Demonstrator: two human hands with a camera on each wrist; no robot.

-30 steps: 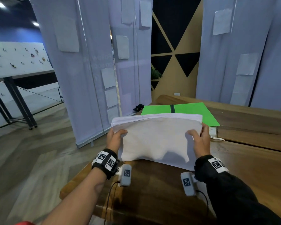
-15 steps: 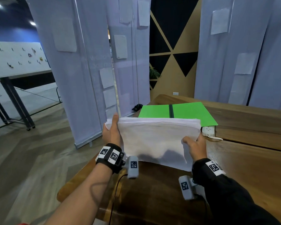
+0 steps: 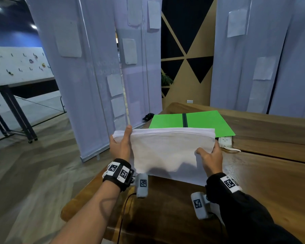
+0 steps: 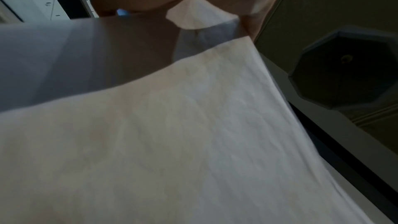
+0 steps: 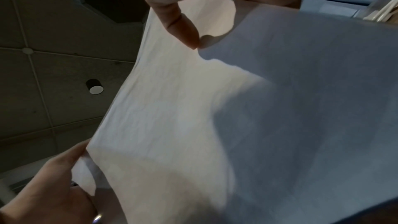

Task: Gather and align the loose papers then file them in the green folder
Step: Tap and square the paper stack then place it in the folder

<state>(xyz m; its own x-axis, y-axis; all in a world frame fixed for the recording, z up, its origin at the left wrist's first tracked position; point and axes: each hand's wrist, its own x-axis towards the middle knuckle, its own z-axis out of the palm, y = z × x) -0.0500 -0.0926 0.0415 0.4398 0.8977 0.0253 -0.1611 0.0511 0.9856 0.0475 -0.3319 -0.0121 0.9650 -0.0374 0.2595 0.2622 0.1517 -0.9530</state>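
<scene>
So both hands are on the stack of papers (image 3: 167,152), held upright on its lower edge on the bench (image 3: 271,182). Left hand (image 3: 121,146) grasps the left side, thumb running up the near face to the top corner, other fingers hidden behind the sheets. Right hand (image 3: 209,159) pinches the right side lower down, thumb on the near face, fingers wrapped behind. Neither grip is released; both are clamped on the stack.

Top edges look nearly flush in the head view, with slight fanning at the upper left corner. The stack leans a bit toward the person. Wrist views show only paper and parts of the hands, blurred.

Green folder (image 3: 192,123) lies open and flat on the bench just behind the stack, dark spine in the middle. A white power strip (image 3: 224,140) sits just beside the folder's near right corner.

Step in hand looks like squaring the stack. To do it well: loosen the grip slightly, tap the bottom edge on the bench so the sheets drop level, then tap a side edge too. Keep the thumbs light to avoid creasing. Filing not yet started.
</scene>
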